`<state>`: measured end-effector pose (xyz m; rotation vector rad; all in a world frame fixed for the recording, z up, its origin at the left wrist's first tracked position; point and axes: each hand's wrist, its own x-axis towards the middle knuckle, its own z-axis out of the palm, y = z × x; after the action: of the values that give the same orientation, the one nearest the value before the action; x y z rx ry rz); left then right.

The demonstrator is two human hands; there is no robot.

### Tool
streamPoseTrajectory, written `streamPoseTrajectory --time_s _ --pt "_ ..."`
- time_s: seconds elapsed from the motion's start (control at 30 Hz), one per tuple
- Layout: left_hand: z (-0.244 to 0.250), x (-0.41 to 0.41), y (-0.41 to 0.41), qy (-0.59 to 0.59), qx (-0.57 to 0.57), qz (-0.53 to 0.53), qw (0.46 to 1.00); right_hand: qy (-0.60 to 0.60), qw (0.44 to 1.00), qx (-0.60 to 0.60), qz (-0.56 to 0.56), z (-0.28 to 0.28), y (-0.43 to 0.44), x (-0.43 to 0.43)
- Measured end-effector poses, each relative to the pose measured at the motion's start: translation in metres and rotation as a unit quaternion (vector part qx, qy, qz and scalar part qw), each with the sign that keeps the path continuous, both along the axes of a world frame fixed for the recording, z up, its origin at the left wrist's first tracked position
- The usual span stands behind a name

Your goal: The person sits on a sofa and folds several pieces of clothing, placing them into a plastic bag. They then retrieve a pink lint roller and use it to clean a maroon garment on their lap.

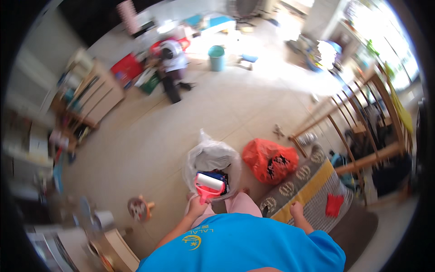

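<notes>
My left hand (197, 208) grips the handle of a pink lint roller (210, 185) with a white roll. The roller is over the front part of an open bin (213, 151) lined with a translucent white plastic bag. Inside the bin lie dark blue and black items (221, 176), partly hidden by the roller. My right hand (297, 210) is curled with nothing visible in it, at the yellow band of a patterned seat cover (306, 204). A red item (334, 205), perhaps folded cloth, lies farther right on the cover.
A knotted-looking red plastic bag (270, 159) rests on the floor right of the bin. A wooden railed frame (360, 159) stands at the right. Left is a small round stool (138, 209). Farther off are a teal bucket (216, 58), a person (173, 64) and a drawer cabinet (98, 91).
</notes>
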<state>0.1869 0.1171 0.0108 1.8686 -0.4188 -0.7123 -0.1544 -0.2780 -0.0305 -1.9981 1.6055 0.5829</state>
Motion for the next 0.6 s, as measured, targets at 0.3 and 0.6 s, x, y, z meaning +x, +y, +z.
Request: streamPoseTrajectory --time_s 0.3,0.6 --pt "-0.08 -0.186 0.054 0.039 0.051 0.292 0.954 0.233 0.802 0.272 0.478 -0.154 0.065 0.066" --pt "-0.302 -0.37 0.039 -0.165 0.073 0.519 0.836 -0.158 0.776 -0.09 0.604 -0.282 0.045 -0.019"
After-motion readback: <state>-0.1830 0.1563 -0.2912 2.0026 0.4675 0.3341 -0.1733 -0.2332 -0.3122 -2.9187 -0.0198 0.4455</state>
